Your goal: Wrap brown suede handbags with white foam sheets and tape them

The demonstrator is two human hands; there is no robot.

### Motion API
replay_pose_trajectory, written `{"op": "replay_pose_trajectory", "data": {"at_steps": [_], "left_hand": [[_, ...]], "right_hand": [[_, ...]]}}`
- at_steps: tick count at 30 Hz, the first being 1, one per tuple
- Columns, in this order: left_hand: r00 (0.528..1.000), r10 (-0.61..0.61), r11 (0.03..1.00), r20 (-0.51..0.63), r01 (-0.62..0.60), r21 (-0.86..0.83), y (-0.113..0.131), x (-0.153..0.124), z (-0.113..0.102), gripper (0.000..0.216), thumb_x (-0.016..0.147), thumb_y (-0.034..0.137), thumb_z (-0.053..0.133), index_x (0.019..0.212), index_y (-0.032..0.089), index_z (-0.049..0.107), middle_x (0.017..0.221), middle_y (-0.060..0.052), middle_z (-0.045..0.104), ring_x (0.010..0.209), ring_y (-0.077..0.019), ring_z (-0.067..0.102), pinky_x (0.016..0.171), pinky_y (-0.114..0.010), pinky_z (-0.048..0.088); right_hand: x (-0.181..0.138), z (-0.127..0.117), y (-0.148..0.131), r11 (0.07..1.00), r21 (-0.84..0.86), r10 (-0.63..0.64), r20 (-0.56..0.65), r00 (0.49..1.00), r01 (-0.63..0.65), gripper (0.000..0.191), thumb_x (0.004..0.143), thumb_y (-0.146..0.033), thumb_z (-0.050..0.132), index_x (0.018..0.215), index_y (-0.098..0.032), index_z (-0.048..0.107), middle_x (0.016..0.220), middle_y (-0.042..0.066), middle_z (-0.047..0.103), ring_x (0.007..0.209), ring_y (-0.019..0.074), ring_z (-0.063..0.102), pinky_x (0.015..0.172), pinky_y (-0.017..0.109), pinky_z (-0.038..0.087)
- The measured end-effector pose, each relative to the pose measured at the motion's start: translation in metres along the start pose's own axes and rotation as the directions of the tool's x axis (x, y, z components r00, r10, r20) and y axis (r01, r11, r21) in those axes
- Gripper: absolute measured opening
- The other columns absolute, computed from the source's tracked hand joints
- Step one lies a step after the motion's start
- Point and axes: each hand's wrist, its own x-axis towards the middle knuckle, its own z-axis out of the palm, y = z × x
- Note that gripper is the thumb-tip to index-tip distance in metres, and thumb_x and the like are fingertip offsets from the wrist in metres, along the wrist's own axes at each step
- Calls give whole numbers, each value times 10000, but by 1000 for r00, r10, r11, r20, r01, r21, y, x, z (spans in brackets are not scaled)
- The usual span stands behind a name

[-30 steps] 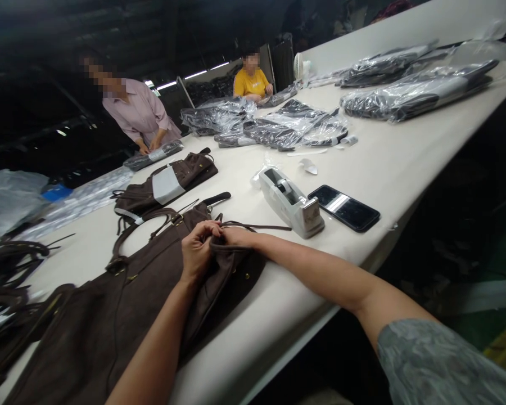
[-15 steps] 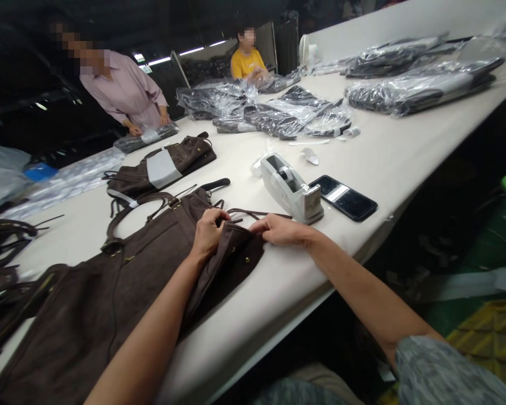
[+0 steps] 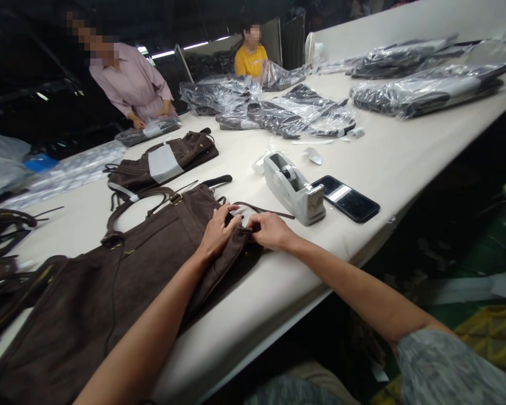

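Note:
A dark brown bag (image 3: 152,264) lies flat on the white table, its handle looped toward the far side. At its right end my right hand (image 3: 270,229) pinches the corner between thumb and fingers. My left hand (image 3: 220,229) rests on the bag close by, thumb and fingers apart near the same edge; its fingertips are partly hidden. One metal snap shows on the side below the right hand. A thin brown strap (image 3: 265,210) trails past both hands toward a grey tape dispenser (image 3: 293,191).
A black phone (image 3: 349,199) lies right of the dispenser. Beyond my bag is a folded brown bag (image 3: 194,153) with a pale paper band. Several plastic-wrapped bags (image 3: 299,112) cover the far table. Two people work across it, one in a pink shirt (image 3: 130,79), one in yellow (image 3: 251,59).
My left hand has loosened from the bag's side edge and moved slightly right. The side panel has folded inward, covering one snap. My right hand still grips the corner, closer to the left.

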Motion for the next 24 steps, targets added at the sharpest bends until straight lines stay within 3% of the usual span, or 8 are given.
{"op": "replay_pose_trajectory", "data": {"at_steps": [2, 5, 9, 13, 15, 19, 22, 24], "left_hand": [[999, 2, 999, 34, -3, 42, 0, 1, 6, 382, 879, 443, 465, 1164, 215, 578, 1341, -97, 580, 1390, -273, 390, 1205, -543, 144], [999, -8, 993, 48, 2, 116, -2, 4, 14, 374, 904, 366, 448, 1218, 190, 551, 1376, -138, 549, 1433, -282, 320, 1193, -599, 91], [1000, -3, 981, 23, -1, 194, -3, 4, 21, 386, 916, 281, 446, 1278, 166, 516, 1402, -169, 520, 1437, -280, 311, 1178, -634, 34], [999, 7, 977, 34, -14, 211, 2, 1, 18, 399, 927, 239, 438, 1315, 169, 502, 1422, -172, 502, 1441, -295, 301, 1160, -667, 18], [998, 23, 978, 61, -35, 204, 4, -1, 14, 408, 922, 233, 453, 1325, 189, 501, 1450, -148, 481, 1450, -306, 278, 1152, -683, 26], [995, 41, 977, 87, -58, 206, 3, -2, 12, 449, 891, 241, 508, 1339, 203, 493, 1452, -131, 483, 1447, -311, 287, 1160, -677, 49], [999, 27, 973, 42, -36, 229, 3, -1, 14, 467, 907, 252, 455, 1368, 174, 458, 1452, -158, 474, 1439, -293, 308, 1176, -652, 64], [999, 36, 970, 33, -43, 240, 4, -3, 15, 492, 926, 283, 420, 1404, 165, 413, 1484, -149, 436, 1455, -264, 277, 1196, -611, 70]], "right_hand": [[-3, 0, -2, 998, -49, -26, -35, 999, 24, 66, 699, -231, 726, 739, -199, 685, 696, -22, 658, 673, 145, 579, 610, 229, 378], [-15, 4, 1, 985, -143, -108, -96, 989, 94, 19, 736, -198, 676, 753, -194, 684, 726, 1, 674, 721, 167, 601, 680, 248, 416], [-39, 8, 7, 953, -185, -270, -145, 952, 242, 234, 789, -177, 598, 997, -181, 707, 984, 70, 712, 932, 218, 637, 865, 314, 480], [-53, 2, 0, 859, -194, -507, -199, 839, 474, 640, 790, -56, 489, 1413, -202, 478, 1427, 97, 509, 1332, 223, 453, 1126, 403, 372], [-47, -3, -6, 727, -330, -659, -89, 747, 602, 669, 794, 3, 422, 1431, -200, 457, 1512, 89, 412, 1435, 224, 310, 1191, 454, 274], [-25, -12, -13, 481, -434, -774, 198, 601, 762, 426, 882, -17, 384, 1217, -130, 622, 1351, 137, 566, 1365, 237, 411, 1169, 488, 321], [-24, -11, -9, 444, -440, -773, 252, 582, 781, 312, 937, -64, 383, 975, -137, 684, 1057, 117, 672, 1167, 217, 569, 1061, 406, 470], [-36, -6, -3, 465, -457, -774, 206, 599, 758, 291, 944, -82, 403, 954, -147, 686, 956, 102, 672, 1097, 217, 607, 1018, 389, 511]]}}
